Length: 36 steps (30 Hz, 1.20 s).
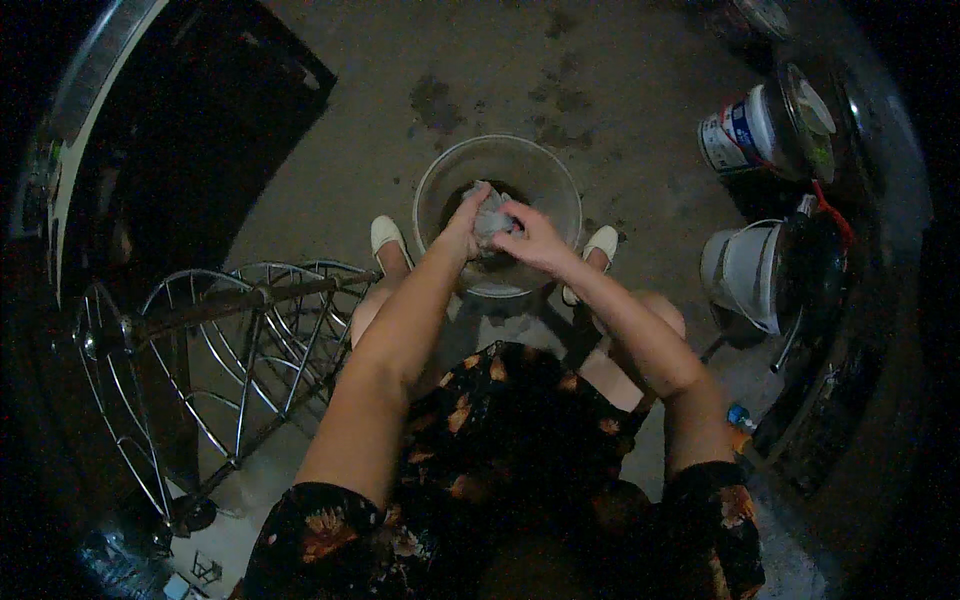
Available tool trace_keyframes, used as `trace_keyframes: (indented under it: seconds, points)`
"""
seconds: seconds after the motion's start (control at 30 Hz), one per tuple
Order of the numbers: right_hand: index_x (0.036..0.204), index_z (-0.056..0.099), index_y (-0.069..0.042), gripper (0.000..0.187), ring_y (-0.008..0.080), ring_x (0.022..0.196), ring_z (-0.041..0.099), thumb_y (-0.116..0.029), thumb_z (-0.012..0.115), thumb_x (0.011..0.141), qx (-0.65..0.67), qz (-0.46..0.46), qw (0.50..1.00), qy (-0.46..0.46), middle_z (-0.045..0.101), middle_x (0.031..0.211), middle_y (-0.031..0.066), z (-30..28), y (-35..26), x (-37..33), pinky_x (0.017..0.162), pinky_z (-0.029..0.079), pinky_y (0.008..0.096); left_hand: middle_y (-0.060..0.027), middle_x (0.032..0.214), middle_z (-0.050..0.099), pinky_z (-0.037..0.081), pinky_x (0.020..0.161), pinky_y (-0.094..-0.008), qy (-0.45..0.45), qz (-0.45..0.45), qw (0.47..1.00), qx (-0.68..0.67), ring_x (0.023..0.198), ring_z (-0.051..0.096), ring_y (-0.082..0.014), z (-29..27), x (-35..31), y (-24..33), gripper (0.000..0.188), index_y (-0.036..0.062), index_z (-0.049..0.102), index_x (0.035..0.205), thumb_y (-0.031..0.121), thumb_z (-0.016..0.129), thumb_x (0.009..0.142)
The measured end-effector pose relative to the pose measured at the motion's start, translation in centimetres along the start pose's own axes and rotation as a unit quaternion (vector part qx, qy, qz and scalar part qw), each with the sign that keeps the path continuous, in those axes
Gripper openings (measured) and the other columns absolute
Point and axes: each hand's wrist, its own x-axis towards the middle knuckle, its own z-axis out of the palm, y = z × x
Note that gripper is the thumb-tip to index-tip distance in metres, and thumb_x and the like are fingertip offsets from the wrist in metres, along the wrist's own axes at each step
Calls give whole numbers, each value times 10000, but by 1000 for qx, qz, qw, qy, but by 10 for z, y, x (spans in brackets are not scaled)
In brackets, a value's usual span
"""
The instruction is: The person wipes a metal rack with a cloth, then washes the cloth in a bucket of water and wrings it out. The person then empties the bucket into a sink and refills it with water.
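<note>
Between my feet stands a round, see-through basin [548,178] with dark contents at its bottom. Over it, both of my hands are closed on a crumpled, pale grey cloth [490,216]. My left hand [463,232] grips the cloth from its left side, fingers pointing away from me. From the right, my right hand [532,240] pinches the cloth with bent fingers. Part of the cloth is hidden by the hands, and the dim light blurs its folds.
A metal wire rack [245,350] stands close to my left leg. To the right are a printed bucket [735,138] and a white bucket [745,262] with a handle. A dark, box-like piece [200,140] fills the far left. Damp patches mark the floor [480,60].
</note>
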Motion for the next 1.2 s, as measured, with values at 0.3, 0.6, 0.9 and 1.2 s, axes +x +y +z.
trace_keyframes:
  seconds: [0.3, 0.6, 0.9, 1.2]
  points:
    - [726, 623, 5, 317, 303, 596, 533, -303, 595, 793, -20, 28, 965, 262, 556, 662, 172, 33, 48, 17, 564, 413, 384, -77, 888, 603, 490, 683, -379, 110, 56, 992, 24, 819, 587, -225, 45, -32, -12, 277, 74, 562, 974, 314, 438, 913]
    - [681, 609, 51, 527, 416, 744, 568, -414, 460, 879, -327, 184, 923, 86, 590, 734, 246, -12, 102, 74, 673, 447, 452, -129, 1081, 499, 431, 806, -402, 208, 46, 977, 8, 955, 491, -284, 2, 27, -4, 229, -1, 483, 1007, 159, 463, 845]
    - [1237, 347, 4, 479, 357, 965, 554, -233, 485, 845, -478, 121, 865, -93, 530, 1084, 237, 68, 207, 105, 747, 490, 404, -51, 978, 518, 387, 801, -408, 193, 65, 979, -23, 936, 460, -217, -19, 21, 26, 194, 102, 579, 953, 199, 436, 863]
    - [1155, 458, 30, 412, 314, 908, 596, -200, 516, 819, -512, 162, 837, -102, 583, 1022, 200, 52, 243, 116, 754, 497, 416, -59, 880, 510, 374, 535, -305, 157, 39, 986, 45, 649, 469, -189, -22, 15, 30, 206, 163, 566, 1011, 204, 486, 826]
